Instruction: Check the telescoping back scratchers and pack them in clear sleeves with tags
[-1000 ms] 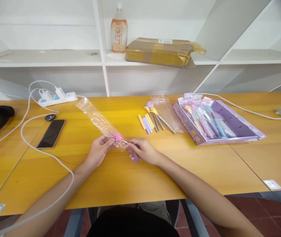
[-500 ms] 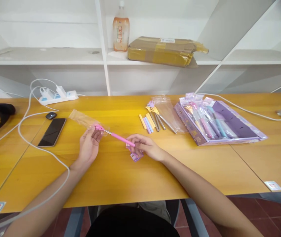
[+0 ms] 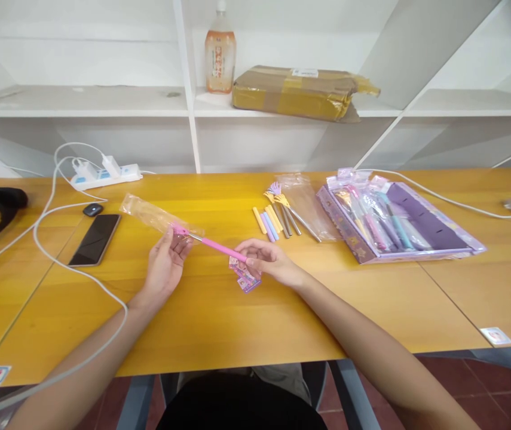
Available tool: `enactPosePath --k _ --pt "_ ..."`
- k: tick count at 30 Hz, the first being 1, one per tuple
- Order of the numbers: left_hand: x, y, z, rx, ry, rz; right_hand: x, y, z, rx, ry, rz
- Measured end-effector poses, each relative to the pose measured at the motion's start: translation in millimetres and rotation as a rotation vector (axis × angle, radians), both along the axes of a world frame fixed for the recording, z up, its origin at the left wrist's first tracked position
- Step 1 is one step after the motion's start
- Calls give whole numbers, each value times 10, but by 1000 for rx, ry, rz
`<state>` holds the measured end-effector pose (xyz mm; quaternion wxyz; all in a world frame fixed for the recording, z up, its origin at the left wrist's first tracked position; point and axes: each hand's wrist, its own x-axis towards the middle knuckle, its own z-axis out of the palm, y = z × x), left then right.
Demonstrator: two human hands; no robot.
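"Are the fingers (image 3: 257, 245) pinching?"

"Yes: the left hand (image 3: 164, 266) at the claw head, the right hand (image 3: 271, 263) at the handle of the slim pink plastic-and-metal stick (image 3: 223, 249), left of the purple cardboard tray (image 3: 443, 239)."

"How far along?"

"The handle looks unwrapped; bagged sticks (image 3: 381, 218) inside the tray seem unopened."

"Unclear?"

"Whether the clear plastic sleeve (image 3: 145, 213) encloses the head."

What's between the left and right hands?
Head view: a pink handle from the right hand, then a silver shaft and part of a clear wrapper near the left hand; a purple card shows by the right hand.
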<state>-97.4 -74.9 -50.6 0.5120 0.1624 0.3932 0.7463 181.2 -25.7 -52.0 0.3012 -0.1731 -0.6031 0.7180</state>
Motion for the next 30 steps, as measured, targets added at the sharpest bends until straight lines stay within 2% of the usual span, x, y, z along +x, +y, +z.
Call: enactPosePath --k 5,14,19,26,30 --pt "56 -27 9 -26 47 -83 -8 -8 10 1 -37 -16" --pt "255 -190 -34 -15 252 -393 -103 -52 -75 35 -86 -61" --pt "289 -240 -43 20 406 -575 -157 -136 -133 208 -137 -138" --pt "311 -246 -16 34 621 -709 -212 -263 -116 535 -268 -275" --pt "356 -284 4 22 665 -757 -176 -238 -62 596 -298 -234"
